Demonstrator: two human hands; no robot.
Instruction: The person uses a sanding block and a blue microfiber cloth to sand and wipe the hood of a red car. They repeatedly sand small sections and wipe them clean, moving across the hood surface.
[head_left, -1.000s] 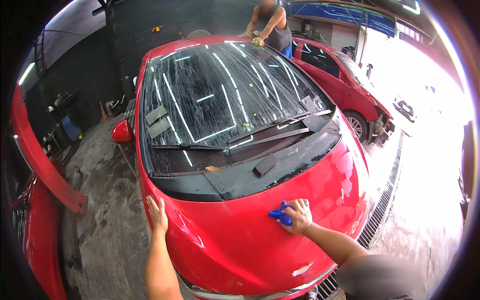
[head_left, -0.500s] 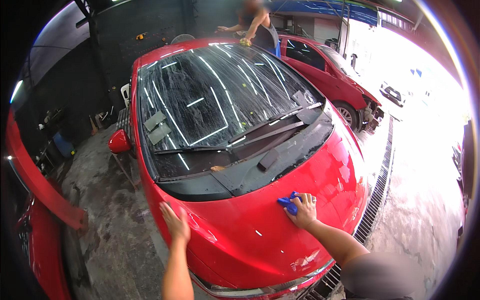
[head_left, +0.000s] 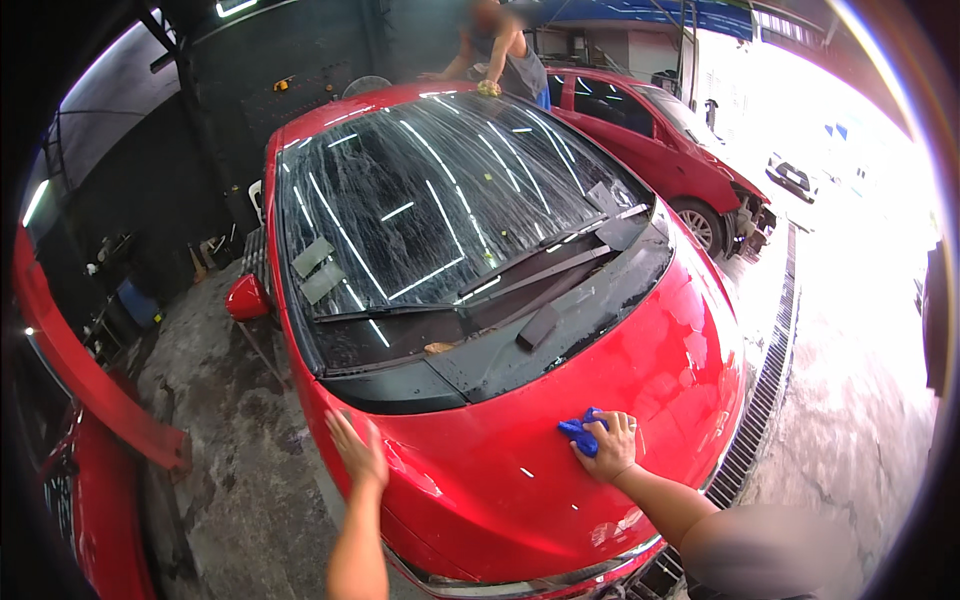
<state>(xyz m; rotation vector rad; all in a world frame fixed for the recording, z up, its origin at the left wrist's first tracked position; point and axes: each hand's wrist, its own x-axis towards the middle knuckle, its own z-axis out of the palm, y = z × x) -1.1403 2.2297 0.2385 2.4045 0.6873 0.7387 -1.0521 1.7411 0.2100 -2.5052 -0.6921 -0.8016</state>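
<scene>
A glossy red car hood [head_left: 500, 450] spreads out below me. Bunched under the fingers of my right hand [head_left: 612, 447] is a blue cloth [head_left: 580, 430], pressed on the hood right of its middle. My left hand [head_left: 360, 450] is at the hood's left edge with fingers stretched out and nothing in it; whether its palm touches the paint I cannot tell. Beyond the hood lie the black cowl panel [head_left: 400, 388] and the streaked, wet-looking windshield [head_left: 420, 220]. A small dark block [head_left: 538, 327] rests on the cowl.
Across the roof another person [head_left: 510, 60] leans in, one hand on a yellowish sponge or cloth [head_left: 489, 88]. A second red car [head_left: 640, 130] with its front end exposed stands behind at right. A red post [head_left: 90, 360] slants at left. A drain grate [head_left: 775, 370] runs along the right.
The view has shifted slightly. My right hand stays on the blue cloth at nearly the same spot on the hood. The other person leans further over the roof, head lower.
</scene>
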